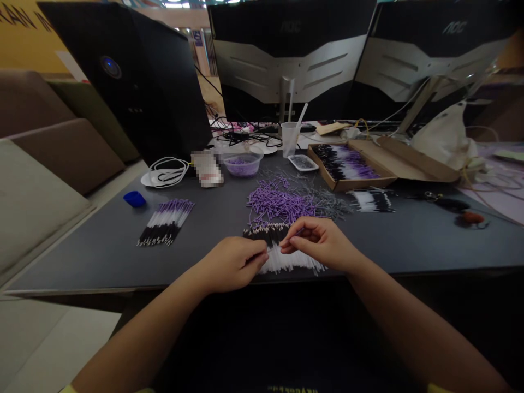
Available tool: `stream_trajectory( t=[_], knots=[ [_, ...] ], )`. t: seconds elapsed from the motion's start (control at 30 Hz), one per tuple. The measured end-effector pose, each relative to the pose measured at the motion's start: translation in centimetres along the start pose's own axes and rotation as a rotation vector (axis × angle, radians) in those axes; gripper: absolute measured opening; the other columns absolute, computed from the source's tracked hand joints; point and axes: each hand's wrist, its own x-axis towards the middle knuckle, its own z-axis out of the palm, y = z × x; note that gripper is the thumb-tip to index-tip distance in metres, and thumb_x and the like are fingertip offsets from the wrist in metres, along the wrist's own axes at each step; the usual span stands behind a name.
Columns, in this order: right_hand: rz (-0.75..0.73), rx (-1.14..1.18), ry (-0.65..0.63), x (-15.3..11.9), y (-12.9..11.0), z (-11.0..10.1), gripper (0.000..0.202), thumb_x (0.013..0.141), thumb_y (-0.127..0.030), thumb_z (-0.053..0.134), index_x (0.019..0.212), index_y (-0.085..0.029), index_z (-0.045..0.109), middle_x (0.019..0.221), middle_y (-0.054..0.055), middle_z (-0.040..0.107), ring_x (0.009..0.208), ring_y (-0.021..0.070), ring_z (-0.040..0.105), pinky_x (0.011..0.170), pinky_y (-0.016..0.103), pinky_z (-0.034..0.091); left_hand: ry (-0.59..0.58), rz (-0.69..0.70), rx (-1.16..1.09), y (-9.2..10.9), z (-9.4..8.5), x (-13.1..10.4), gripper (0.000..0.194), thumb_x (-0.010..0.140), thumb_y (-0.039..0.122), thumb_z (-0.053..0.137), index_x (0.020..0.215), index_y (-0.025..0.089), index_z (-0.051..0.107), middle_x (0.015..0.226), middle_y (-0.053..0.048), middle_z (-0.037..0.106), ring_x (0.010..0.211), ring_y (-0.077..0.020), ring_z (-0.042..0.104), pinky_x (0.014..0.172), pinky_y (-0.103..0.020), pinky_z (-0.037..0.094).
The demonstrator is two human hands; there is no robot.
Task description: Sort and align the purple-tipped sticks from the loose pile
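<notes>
A row of thin black-and-white sticks (pixel 292 259) lies near the table's front edge, black ends away from me. My left hand (pixel 235 263) rests at the left side of this row, its thumb and fingers closed together; what they grip is hidden. Above the row's middle, my right hand (pixel 317 240) pinches a small purple piece (pixel 297 233) between thumb and fingertips. Just behind both hands is a loose heap of purple pieces (pixel 278 201), with grey pieces (pixel 331 203) on its right. Further left lies a bundle of sticks with purple ends (pixel 167 221).
Behind the heap stand a clear bowl (pixel 243 164), a plastic cup (pixel 289 141) and a small white tray (pixel 303 162). An open cardboard box (pixel 347 183) holds more sticks. A blue object (pixel 135 199) lies left, before a black computer case (pixel 135 82).
</notes>
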Motion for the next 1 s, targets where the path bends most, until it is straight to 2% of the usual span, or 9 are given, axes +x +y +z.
stream_trajectory(
  t=[0.23,0.37,0.6,0.77,0.9,1.0],
  knots=[
    [-0.018,0.206,-0.084,0.17,0.53,-0.48,0.017,0.081,-0.028,0.069,0.083,-0.016,0.057,0.081,0.005,0.074,0.075,0.0179,0.073,0.074,0.035,0.061,-0.035,0.055,-0.109,-0.22,-0.19,-0.08,0.025,0.093,0.027,0.040,0.071,0.018,0.046,0.062,0.003,0.047,0.057,-0.0089,0.043,0.056,-0.022,0.030],
    [-0.048,0.191,-0.099,0.08,0.42,-0.44,0.017,0.083,-0.028,0.067,0.082,-0.016,0.055,0.086,0.006,0.074,0.078,0.0181,0.073,0.077,0.035,0.060,-0.037,0.058,-0.115,-0.34,-0.13,-0.09,0.024,0.093,0.026,0.040,0.071,0.017,0.047,0.061,0.004,0.046,0.055,-0.0085,0.042,0.055,-0.021,0.030],
    [-0.075,0.064,-0.082,-0.13,0.09,-0.19,0.016,0.084,-0.029,0.065,0.082,-0.016,0.055,0.086,0.006,0.072,0.077,0.0170,0.072,0.075,0.035,0.060,-0.036,0.065,-0.084,-0.29,-0.02,-0.11,0.025,0.093,0.027,0.040,0.071,0.018,0.047,0.060,0.004,0.046,0.055,-0.0085,0.042,0.055,-0.021,0.029],
    [-0.060,-0.070,-0.055,-0.18,-0.06,-0.07,0.010,0.085,-0.024,0.060,0.084,-0.016,0.054,0.084,0.005,0.070,0.075,0.0165,0.072,0.073,0.033,0.059,-0.041,0.042,-0.045,-0.26,-0.03,-0.16,0.024,0.093,0.026,0.041,0.071,0.018,0.047,0.058,0.004,0.046,0.054,-0.0084,0.043,0.054,-0.021,0.029],
    [-0.100,-0.260,-0.037,-0.39,-0.20,-0.09,0.001,0.086,-0.017,0.055,0.087,-0.016,0.056,0.087,0.005,0.069,0.076,0.0157,0.071,0.067,0.028,0.055,-0.038,0.034,-0.018,-0.27,-0.09,-0.21,0.024,0.092,0.026,0.041,0.071,0.018,0.046,0.056,0.004,0.044,0.052,-0.0085,0.042,0.053,-0.021,0.028],
    [-0.167,-0.470,-0.036,-0.50,-0.21,-0.34,0.009,0.088,-0.016,0.053,0.092,-0.017,0.061,0.087,0.005,0.069,0.077,0.0148,0.069,0.064,0.024,0.051,-0.039,0.020,0.004,-0.18,-0.12,-0.18,0.022,0.092,0.026,0.041,0.072,0.018,0.048,0.056,0.003,0.047,0.052,-0.0091,0.045,0.053,-0.021,0.029]
  ],
)
